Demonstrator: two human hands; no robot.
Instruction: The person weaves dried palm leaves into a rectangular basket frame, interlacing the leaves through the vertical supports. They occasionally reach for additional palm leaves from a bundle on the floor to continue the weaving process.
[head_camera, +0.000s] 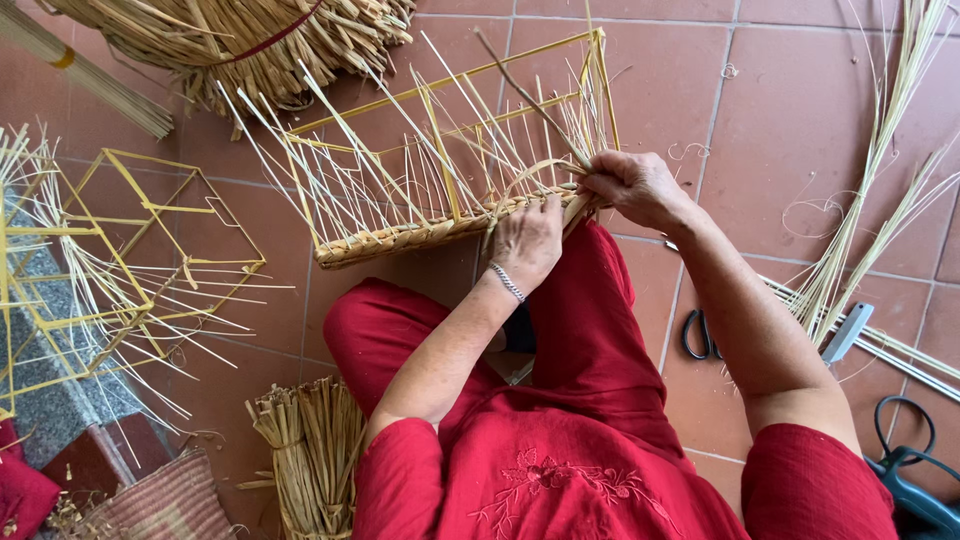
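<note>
Terracotta floor tiles (790, 110) carry the work: a person in red sits with a half-woven rectangular straw basket on a yellow frame (440, 190) tipped against the knees — its side turned up within reach. The left hand (527, 243) presses flat on the woven rim, steadying it; the right hand (632, 185) pinches a pale straw strand (530, 100). The basket holds nothing. Black-handled scissors (700, 335) lie nearby.

2 yellow wire frames (440, 150) (130, 250), 2 scissors (700, 335) (905, 450), 2 hands (527, 240) (635, 185), 3 straw bundles (250, 40) (315, 450) (80, 70).
</note>
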